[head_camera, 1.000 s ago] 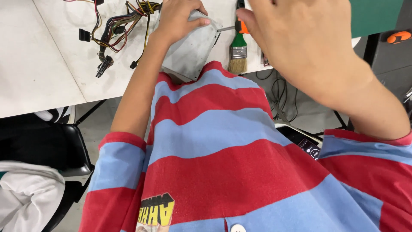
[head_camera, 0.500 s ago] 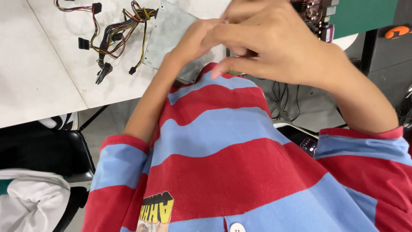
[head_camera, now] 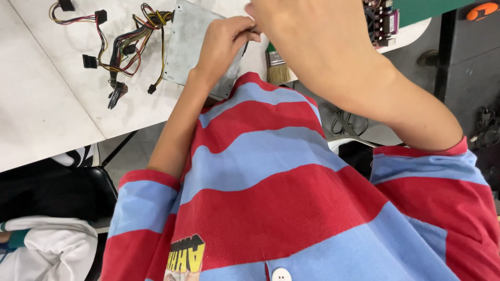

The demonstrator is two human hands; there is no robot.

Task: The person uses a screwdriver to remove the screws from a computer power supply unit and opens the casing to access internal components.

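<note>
Our left hand (head_camera: 225, 46) has its grip curled shut against the near edge of the grey metal power supply box (head_camera: 194, 40), fingers pinching something small and dark that we cannot make out. Our right hand (head_camera: 307, 36) hangs close above it, filling the view; whether its grip is closed on anything we cannot tell. The box lies flat on the white bench (head_camera: 47, 88), its casing apparently whole from this side, so we judge the work on it to be at an early stage. Just left trails its bundle of coloured cables (head_camera: 122, 47) with black plugs. A paintbrush (head_camera: 276, 65) lies beside the box, a circuit board (head_camera: 383, 21) farther right. Our striped shirt (head_camera: 281, 192) and right forearm hide much of the bench.
</note>
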